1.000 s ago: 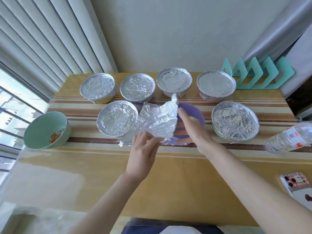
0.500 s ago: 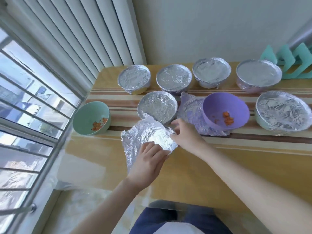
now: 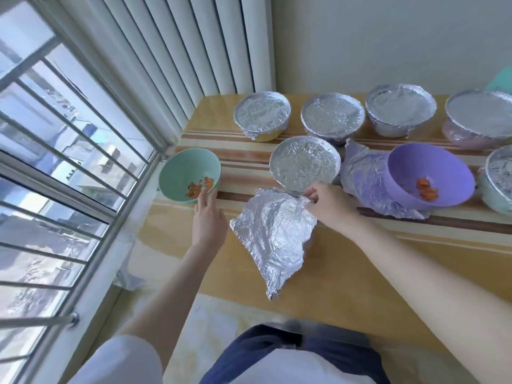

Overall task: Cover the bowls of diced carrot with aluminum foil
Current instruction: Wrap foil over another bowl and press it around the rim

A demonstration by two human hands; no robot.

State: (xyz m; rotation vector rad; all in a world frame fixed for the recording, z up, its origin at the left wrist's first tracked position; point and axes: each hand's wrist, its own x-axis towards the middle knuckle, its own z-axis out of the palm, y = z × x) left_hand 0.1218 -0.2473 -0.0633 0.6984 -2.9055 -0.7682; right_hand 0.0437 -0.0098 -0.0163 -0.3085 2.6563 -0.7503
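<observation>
At the left end of the table (image 3: pixel 346 273), the green bowl (image 3: pixel 174 173) sits uncovered with diced carrot (image 3: pixel 198 187) inside; the left hand (image 3: pixel 208 221), fingers straight and empty, reaches to its rim. The right hand (image 3: pixel 331 207) pinches the top corner of the crumpled foil sheet (image 3: pixel 273 239) lying just beside. Foil looks feather-light, limp and easily torn, so opposite edges seem the safest hold.
</observation>
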